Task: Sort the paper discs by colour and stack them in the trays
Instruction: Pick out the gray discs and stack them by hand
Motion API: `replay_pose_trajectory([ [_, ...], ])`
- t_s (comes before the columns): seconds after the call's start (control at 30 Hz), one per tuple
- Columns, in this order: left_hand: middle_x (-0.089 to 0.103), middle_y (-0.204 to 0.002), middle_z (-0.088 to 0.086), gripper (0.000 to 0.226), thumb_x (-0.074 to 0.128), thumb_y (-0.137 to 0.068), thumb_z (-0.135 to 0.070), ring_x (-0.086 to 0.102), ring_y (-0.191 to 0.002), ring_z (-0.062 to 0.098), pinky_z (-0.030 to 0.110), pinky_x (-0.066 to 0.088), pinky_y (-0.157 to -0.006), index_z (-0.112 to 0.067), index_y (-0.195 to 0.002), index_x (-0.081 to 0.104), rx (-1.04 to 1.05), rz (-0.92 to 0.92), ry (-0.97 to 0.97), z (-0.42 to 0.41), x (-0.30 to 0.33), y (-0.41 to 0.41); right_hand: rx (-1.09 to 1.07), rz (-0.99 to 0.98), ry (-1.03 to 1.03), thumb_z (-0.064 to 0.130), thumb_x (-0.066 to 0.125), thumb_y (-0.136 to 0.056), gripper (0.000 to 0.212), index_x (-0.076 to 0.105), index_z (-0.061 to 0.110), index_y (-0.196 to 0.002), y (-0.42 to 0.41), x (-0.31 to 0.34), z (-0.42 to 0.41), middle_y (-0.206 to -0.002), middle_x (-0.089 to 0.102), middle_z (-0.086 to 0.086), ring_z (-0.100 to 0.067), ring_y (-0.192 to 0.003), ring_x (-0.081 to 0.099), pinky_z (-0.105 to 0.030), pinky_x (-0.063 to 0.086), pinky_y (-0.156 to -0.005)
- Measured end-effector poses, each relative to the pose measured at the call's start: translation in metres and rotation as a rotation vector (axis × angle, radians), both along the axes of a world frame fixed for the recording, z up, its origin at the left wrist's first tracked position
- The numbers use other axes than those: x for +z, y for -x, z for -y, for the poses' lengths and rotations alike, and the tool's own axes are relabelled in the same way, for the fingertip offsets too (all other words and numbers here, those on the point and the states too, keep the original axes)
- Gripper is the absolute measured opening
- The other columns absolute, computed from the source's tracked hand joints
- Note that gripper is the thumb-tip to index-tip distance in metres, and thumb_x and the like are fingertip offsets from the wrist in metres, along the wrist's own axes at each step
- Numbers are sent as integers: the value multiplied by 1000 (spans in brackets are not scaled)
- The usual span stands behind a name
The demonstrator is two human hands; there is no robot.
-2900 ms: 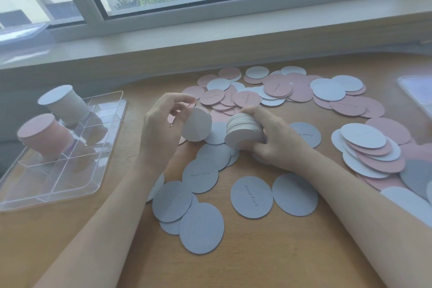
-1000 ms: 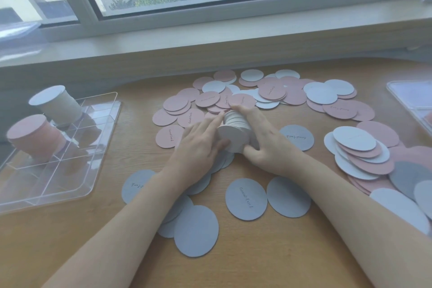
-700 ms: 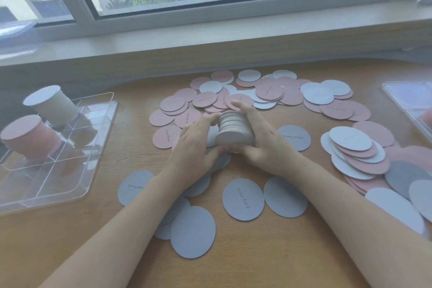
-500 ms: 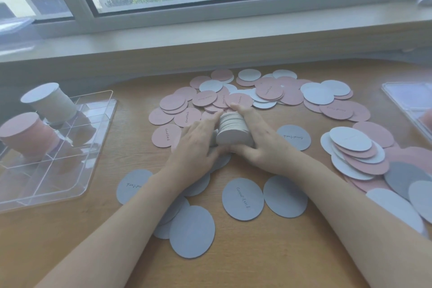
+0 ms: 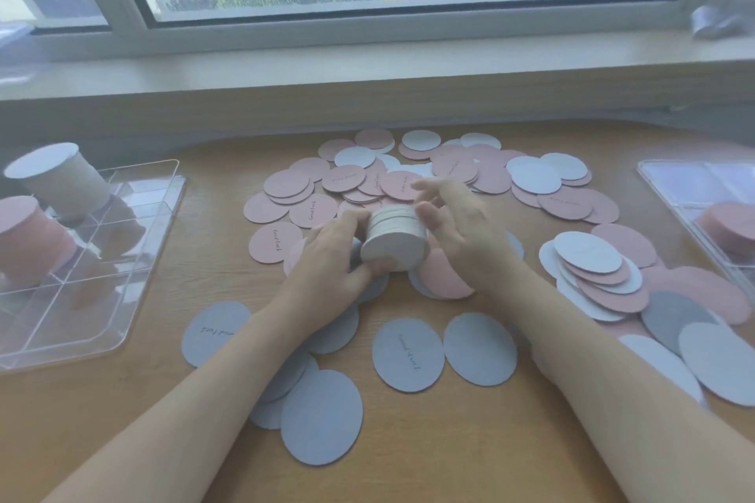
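My left hand (image 5: 327, 272) grips a thick stack of white discs (image 5: 394, 243) at the middle of the desk, tilted so its flat face points toward me. My right hand (image 5: 463, 229) is beside the stack's right edge with its fingers spread and straight, blurred by motion. Loose pink and white discs (image 5: 369, 180) lie scattered behind the hands. Several blue-grey discs (image 5: 408, 353) lie in front of them. A clear divided tray (image 5: 135, 298) at the left holds a white stack (image 5: 57, 176) and a pink stack (image 5: 28, 237).
A second clear tray (image 5: 694, 184) at the right edge holds a pink stack (image 5: 731, 227). An overlapping pile of pink, white and grey discs (image 5: 600, 272) lies at the right. A window sill runs along the desk's far side.
The white stack has tipped up toward me in my left hand. My right hand has opened and come off the stack, uncovering a pink disc beneath it.
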State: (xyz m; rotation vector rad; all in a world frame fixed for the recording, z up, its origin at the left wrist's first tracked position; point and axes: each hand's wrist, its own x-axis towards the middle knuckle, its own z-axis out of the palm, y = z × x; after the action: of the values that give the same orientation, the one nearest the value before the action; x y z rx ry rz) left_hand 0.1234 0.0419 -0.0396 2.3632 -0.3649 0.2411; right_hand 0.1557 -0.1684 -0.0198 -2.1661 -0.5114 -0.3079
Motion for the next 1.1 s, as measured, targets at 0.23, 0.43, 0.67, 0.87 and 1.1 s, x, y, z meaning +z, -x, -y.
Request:
replay_pose_trajectory([
  [0.23, 57, -111, -14, 46, 69, -90, -45, 44, -103, 9, 29, 31, -91, -28, -128, 50, -29, 30, 17, -1, -2, -2, -285, -50, 487, 25, 60, -93, 39, 56, 21, -131, -50, 5, 24, -127, 50, -2, -24, -121, 47, -35, 39, -97],
  [0.43, 57, -109, -14, 45, 69, -89, -46, 47, -104, 12, 33, 35, -92, -29, -127, 50, -41, 5, 29, -2, -2, -3, -155, -81, 895, 51, 53, -93, 50, 48, 33, -140, -93, 20, 22, -142, 42, 1, -23, -131, 37, -42, 35, -106],
  [0.67, 59, -108, -13, 43, 71, -89, -43, 51, -103, 13, 36, 40, -92, -28, -124, 51, -54, 10, 45, -1, -4, -5, -78, 57, 1098, 47, 36, -102, 43, 51, 25, -135, -103, 19, 24, -127, 52, -6, -26, -114, 53, -36, 45, -80],
  [0.87, 60, -110, -14, 45, 69, -87, -47, 53, -106, 16, 40, 43, -93, -33, -125, 49, -53, -1, 47, -3, -5, -6, -173, 241, 985, 23, 39, -102, 28, 59, 10, -117, -93, 15, 22, -104, 60, -9, -35, -87, 61, -35, 31, -59],
  [1.1, 60, -111, -13, 48, 72, -88, -43, 53, -105, 15, 38, 42, -93, -30, -128, 49, -58, 4, 50, -3, -5, -6, -288, 319, 546, 19, 38, -87, 28, 63, 6, -87, -69, 11, 26, -75, 59, -7, -34, -74, 53, -38, 38, -63],
])
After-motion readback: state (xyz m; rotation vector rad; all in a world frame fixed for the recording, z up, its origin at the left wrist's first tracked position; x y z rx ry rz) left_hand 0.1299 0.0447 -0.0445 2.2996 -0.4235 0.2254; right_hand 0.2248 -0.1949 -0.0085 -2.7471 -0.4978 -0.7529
